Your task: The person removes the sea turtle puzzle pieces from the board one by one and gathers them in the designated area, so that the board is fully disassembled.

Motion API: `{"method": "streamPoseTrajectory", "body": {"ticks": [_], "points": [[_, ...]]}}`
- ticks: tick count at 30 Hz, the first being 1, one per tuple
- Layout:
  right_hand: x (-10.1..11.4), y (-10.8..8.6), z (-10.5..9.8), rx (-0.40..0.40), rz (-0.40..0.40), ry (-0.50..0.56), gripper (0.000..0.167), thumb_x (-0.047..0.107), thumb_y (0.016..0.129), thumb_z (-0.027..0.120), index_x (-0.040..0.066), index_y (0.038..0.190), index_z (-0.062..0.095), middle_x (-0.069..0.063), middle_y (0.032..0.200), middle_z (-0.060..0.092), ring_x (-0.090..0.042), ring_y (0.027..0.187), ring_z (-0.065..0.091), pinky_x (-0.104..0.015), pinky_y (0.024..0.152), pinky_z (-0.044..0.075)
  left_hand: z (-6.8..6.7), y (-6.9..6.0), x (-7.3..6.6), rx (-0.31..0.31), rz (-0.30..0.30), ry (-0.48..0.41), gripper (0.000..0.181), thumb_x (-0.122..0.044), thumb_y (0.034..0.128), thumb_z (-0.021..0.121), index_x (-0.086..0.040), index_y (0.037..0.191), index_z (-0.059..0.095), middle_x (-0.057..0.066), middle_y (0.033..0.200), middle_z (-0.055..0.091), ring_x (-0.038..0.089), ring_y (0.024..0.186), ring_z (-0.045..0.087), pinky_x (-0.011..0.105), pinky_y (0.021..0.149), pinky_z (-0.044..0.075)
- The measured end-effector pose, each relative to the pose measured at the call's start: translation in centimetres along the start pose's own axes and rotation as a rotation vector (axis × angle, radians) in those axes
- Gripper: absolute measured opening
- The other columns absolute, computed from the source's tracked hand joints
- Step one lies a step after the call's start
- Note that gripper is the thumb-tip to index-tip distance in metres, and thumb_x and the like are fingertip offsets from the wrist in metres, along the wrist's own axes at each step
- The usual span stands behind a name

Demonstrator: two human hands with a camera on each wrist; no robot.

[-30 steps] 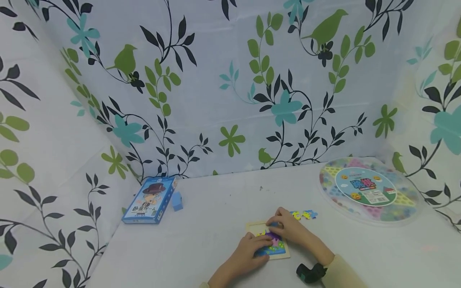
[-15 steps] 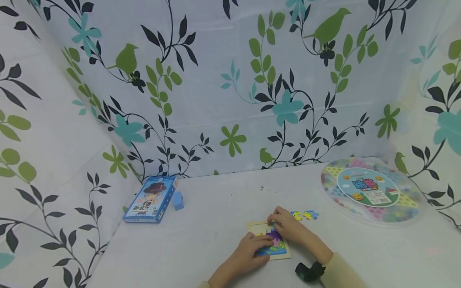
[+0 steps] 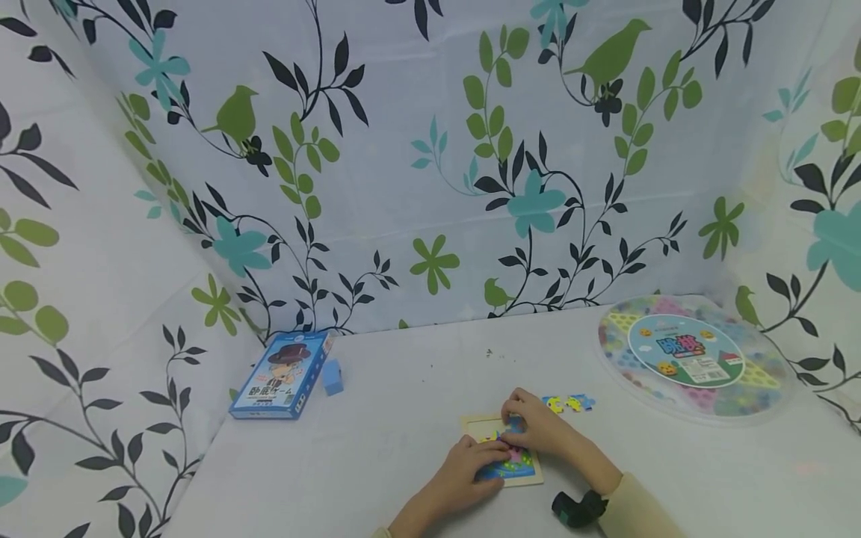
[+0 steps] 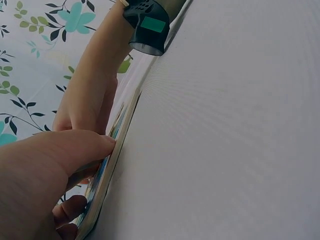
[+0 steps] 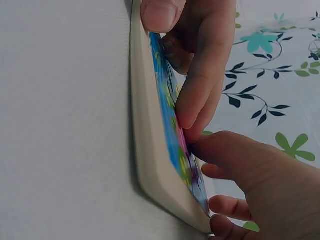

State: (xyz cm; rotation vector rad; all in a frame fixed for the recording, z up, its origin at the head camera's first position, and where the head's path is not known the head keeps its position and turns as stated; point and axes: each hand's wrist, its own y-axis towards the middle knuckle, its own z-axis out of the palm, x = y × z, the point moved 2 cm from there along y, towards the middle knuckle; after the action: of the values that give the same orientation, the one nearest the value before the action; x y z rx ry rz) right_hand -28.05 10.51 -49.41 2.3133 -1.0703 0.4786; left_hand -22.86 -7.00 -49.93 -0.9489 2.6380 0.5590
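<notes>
A small jigsaw puzzle [image 3: 514, 469] in a pale wooden frame lies on the white table, its picture blue, pink, green and purple. My left hand [image 3: 464, 472] holds its near left part, the thumb on the frame's edge and the fingers over the picture. From the far right, my right hand [image 3: 538, 424] bends its fingers at the frame's edge; its thumb [image 5: 220, 150] presses on the pieces close to the left fingertips. Blue shows between right thumb and fingers; whether that piece is loose is hidden. Bare board [image 3: 480, 427] shows at the frame's far left.
Yellow and blue jigsaw pieces [image 3: 568, 403] lie beyond the right hand. A blue game box [image 3: 282, 377] and a small blue block [image 3: 332, 376] are at the far left. A large round clear-lidded case [image 3: 693, 396] lies at the far right. Patterned cloth [image 3: 377, 187] hangs behind.
The right thumb has shifted down over the purple part of the picture, with the right hand nudged slightly right. The left hand has stayed in place.
</notes>
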Motion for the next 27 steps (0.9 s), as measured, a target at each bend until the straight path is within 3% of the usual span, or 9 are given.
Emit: {"method": "streamPoseTrajectory", "body": {"ticks": [5,9,14,22,27], "points": [[0.13,0.05,-0.23,0.024,-0.007,0.01,0.022,0.02,0.077,0.069,0.013,0.098,0.068,0.006,0.086,0.039,-0.012,0.075,0.04,-0.025,0.063,0.036,0.0,-0.15,0.07,0.0,-0.012,-0.004,0.035,-0.028,0.0842,0.059,-0.014,0.116,0.06,-0.008,0.123,0.052,0.002,0.08,0.035,0.017,0.067,0.029],[0.1,0.1,-0.36,-0.004,-0.011,0.019,0.016,0.015,0.076,0.07,0.009,0.091,0.07,0.005,0.084,0.042,-0.011,0.072,0.042,-0.023,0.062,0.039,-0.01,-0.2,0.07,-0.004,-0.016,-0.007,0.036,-0.029,0.0841,0.059,-0.016,0.117,0.059,-0.009,0.123,0.052,0.002,0.08,0.034,0.017,0.067,0.029],[-0.08,0.03,-0.41,-0.057,-0.054,-0.009,0.008,0.009,0.075,0.068,0.012,0.082,0.069,0.006,0.08,0.044,-0.009,0.068,0.042,-0.023,0.059,0.039,0.06,-0.16,0.1,-0.001,-0.016,-0.025,0.035,-0.029,0.0841,0.059,-0.016,0.117,0.059,-0.01,0.124,0.051,0.002,0.08,0.034,0.017,0.067,0.029],[-0.12,-0.11,-0.39,-0.018,-0.054,-0.04,0.027,-0.006,0.077,0.053,0.01,0.09,0.069,0.007,0.082,0.042,-0.008,0.072,0.04,-0.024,0.063,0.038,0.25,-0.18,0.24,0.0,-0.016,-0.037,0.035,-0.029,0.0842,0.06,-0.016,0.117,0.059,-0.011,0.123,0.051,0.002,0.081,0.034,0.017,0.067,0.029],[0.02,-0.01,-0.52,-0.03,-0.059,-0.06,0.031,-0.011,0.075,0.05,0.009,0.087,0.07,0.007,0.081,0.043,-0.01,0.072,0.042,-0.026,0.066,0.04,0.18,-0.19,0.26,-0.006,-0.008,-0.037,0.035,-0.028,0.0842,0.06,-0.016,0.117,0.06,-0.011,0.123,0.051,0.002,0.081,0.035,0.017,0.067,0.029]]}}
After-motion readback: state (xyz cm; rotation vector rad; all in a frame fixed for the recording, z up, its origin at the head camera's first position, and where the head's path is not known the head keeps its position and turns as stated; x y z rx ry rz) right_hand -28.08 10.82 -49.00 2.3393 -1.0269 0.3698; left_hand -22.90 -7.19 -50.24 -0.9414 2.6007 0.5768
